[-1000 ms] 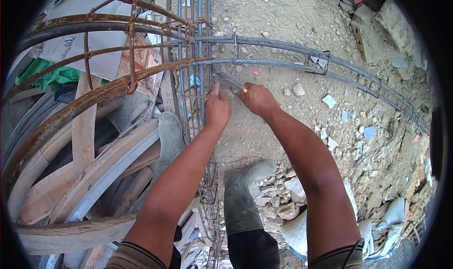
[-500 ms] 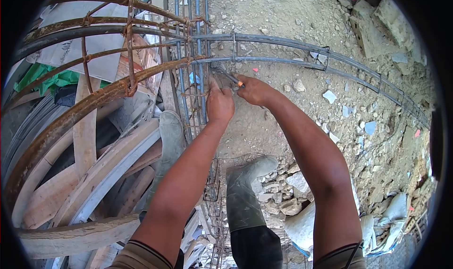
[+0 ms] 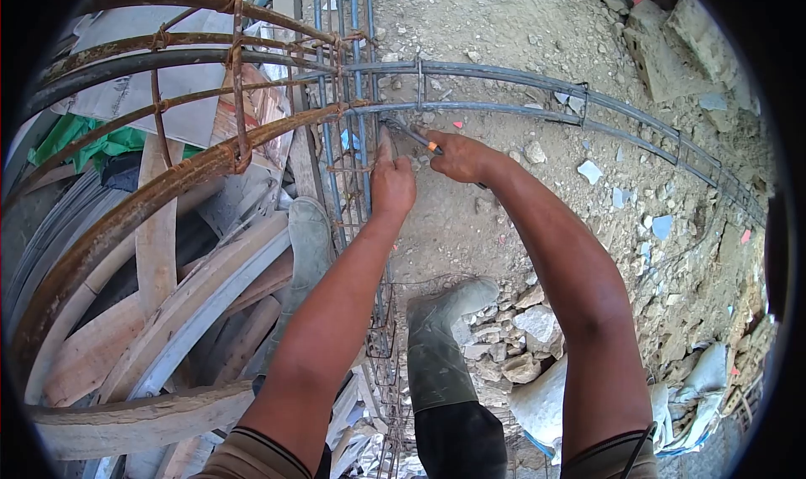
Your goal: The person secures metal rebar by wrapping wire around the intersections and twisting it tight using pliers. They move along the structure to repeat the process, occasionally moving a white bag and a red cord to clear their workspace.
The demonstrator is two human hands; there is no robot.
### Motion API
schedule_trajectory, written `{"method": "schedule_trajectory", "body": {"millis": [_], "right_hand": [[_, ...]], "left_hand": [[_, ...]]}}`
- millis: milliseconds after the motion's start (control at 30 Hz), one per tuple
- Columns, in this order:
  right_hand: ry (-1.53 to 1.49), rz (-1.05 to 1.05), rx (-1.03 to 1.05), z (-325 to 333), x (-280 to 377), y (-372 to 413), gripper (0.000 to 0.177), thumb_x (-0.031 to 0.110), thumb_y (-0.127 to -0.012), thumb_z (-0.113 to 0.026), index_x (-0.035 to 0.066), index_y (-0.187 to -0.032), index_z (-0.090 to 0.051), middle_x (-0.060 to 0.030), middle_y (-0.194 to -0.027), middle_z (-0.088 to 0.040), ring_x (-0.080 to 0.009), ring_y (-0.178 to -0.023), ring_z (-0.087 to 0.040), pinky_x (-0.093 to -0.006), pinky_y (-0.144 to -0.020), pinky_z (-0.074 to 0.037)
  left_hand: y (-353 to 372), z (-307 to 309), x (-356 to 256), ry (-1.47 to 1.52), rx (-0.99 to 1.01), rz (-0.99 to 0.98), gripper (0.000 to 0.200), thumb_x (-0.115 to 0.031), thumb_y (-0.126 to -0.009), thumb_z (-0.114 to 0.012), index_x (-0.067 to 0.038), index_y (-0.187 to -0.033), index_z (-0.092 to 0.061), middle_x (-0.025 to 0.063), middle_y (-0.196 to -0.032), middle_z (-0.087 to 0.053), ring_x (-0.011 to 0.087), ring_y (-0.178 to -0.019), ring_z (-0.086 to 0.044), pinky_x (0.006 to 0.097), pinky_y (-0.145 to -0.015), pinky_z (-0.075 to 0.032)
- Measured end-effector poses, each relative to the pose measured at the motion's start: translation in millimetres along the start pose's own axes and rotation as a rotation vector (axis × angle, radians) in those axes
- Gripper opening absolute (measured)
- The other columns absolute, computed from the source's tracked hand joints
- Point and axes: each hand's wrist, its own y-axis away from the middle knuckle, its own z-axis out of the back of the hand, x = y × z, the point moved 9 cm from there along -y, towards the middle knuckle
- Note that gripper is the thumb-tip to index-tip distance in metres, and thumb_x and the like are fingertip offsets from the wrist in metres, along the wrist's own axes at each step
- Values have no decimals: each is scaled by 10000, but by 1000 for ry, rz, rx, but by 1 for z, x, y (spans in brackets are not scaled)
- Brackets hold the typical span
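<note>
My right hand is closed round a pair of pincers with orange on the handle. The tool's head points up-left to the crossing of the grey steel bars. My left hand is beside the upright bars, its index finger stretched up toward the tool's head. Whether its fingers hold a thin wire there is too small to tell. A curved grey rebar cage runs off to the right, and a rusty rebar cage curves to the left.
Timber planks lie piled at the lower left, with a green sheet above. My boots stand either side of the upright cage. Broken stones, a white sack and concrete slabs lie on the right.
My right hand and the pincers have shifted slightly right and tilted a little. My left hand stays nearly in place. The whole view has moved slightly.
</note>
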Motion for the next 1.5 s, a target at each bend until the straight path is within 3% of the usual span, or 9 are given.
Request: {"method": "schedule_trajectory", "body": {"millis": [300,567,767,900,967,1067,1267,1433,1500], "right_hand": [[72,52,-111,-3,-2,-1,748,226,-880,-561,-72,-1486,-239,-315,-1169,-621,-412,-1071,-625,-412,-940,-493],[57,-79,-49,13,-10,3,595,170,-856,-577,-116,-1332,-363,-321,-1009,-664,-432,-938,-665,-462,-816,-531],[89,-37,-175,6,-6,4,465,169,-859,-582,-103,-1209,-439,-306,-958,-676,-450,-895,-669,-489,-795,-531],[-14,-131,-266,-14,-12,14,387,188,-874,-584,-86,-1135,-498,-300,-993,-673,-454,-946,-660,-493,-826,-527],[-52,-192,-287,-30,-21,17,409,238,-884,-605,-74,-1130,-509,-308,-1010,-664,-459,-972,-649,-495,-856,-521],[-237,-212,-317,-33,-20,42,423,282,-878,-617,-62,-1109,-529,-305,-1028,-659,-458,-991,-640,-495,-873,-512],[-458,-268,-297,-75,-35,60,395,289,-869,-616,-37,-1084,-558,-287,-1043,-658,-448,-1005,-631,-499,-892,-501],[-312,-200,-382,-50,-40,48,354,249,-884,-591,-20,-1112,-567,-257,-1059,-669,-418,-1013,-644,-500,-892,-503],[-252,-239,-355,-41,-41,49,343,237,-888,-585,-15,-1120,-571,-247,-1065,-673,-406,-1011,-651,-499,-892,-504]], "left_hand": [[5,-18,25,-21,-302,73,329,-131,-924,-483,51,-1182,-579,262,-1109,-647,420,-1031,-605,439,-908,-457],[11,-32,44,462,-239,286,253,-216,-967,-465,-27,-1018,-625,-20,-673,-467,88,-567,-406,269,-513,-316],[57,-96,32,225,545,454,222,-219,-961,-455,-47,-930,-592,5,-752,-540,119,-656,-495,298,-600,-397],[44,-54,47,516,217,614,224,-256,-954,-507,-57,-947,-608,67,-885,-624,160,-850,-574,346,-784,-437],[13,-38,28,1145,84,588,349,-393,-941,-574,-57,-1008,-633,101,-1027,-649,190,-1019,-567,377,-923,-404],[-10,-54,50,543,274,519,512,-530,-926,-577,-51,-1096,-635,102,-1053,-656,211,-1023,-577,378,-937,-413],[15,-43,52,695,136,632,492,-518,-962,-532,-64,-1127,-627,105,-1046,-652,211,-999,-582,373,-910,-425],[104,10,-30,-372,87,-102,491,-329,-967,-556,48,-1280,-583,147,-1220,-641,200,-1191,-571,329,-1090,-355],[94,61,-61,-39,132,-201,348,-275,-963,-575,45,-1021,-700,139,-1025,-691,186,-993,-623,325,-909,-458]]}}
